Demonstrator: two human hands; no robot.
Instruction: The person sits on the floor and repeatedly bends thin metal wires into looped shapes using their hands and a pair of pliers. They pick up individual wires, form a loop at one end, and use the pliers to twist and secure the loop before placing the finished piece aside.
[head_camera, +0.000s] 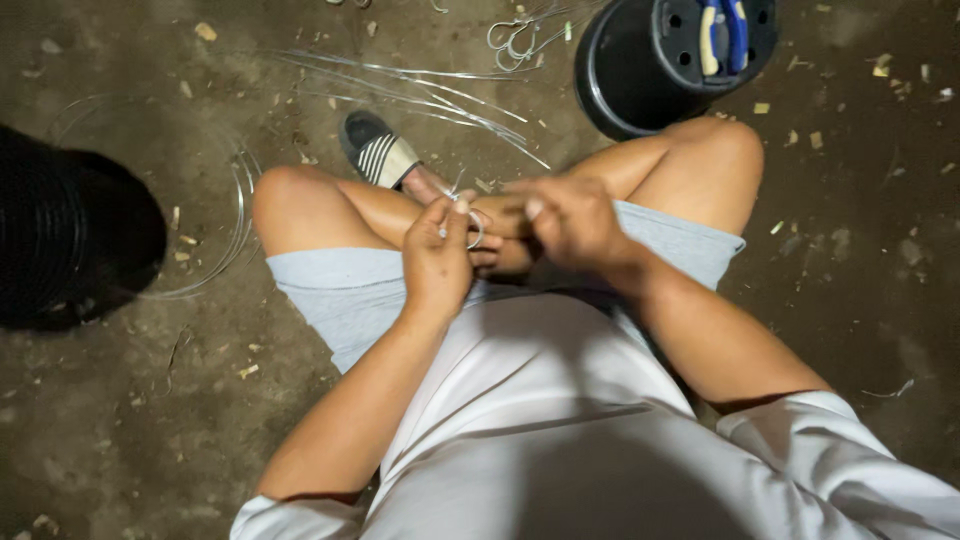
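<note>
I sit cross-legged on a dirt floor in grey shorts and a white shirt. My left hand (438, 255) pinches a thin silvery wire bent into a small loop (474, 229) above my lap. My right hand (568, 215) is closed beside it, fingers curled around the same wire where it runs toward the loop. Both hands meet over my crossed ankles. A striped sandal (377, 150) shows on one foot just beyond the hands.
Long loose wires (420, 90) lie on the floor ahead, with bent wire hooks (512, 40) further back. An upturned black pot (668, 55) carries blue-and-yellow pliers (722, 32). A black mesh roll (70, 235) lies at left beside a wire coil (238, 215).
</note>
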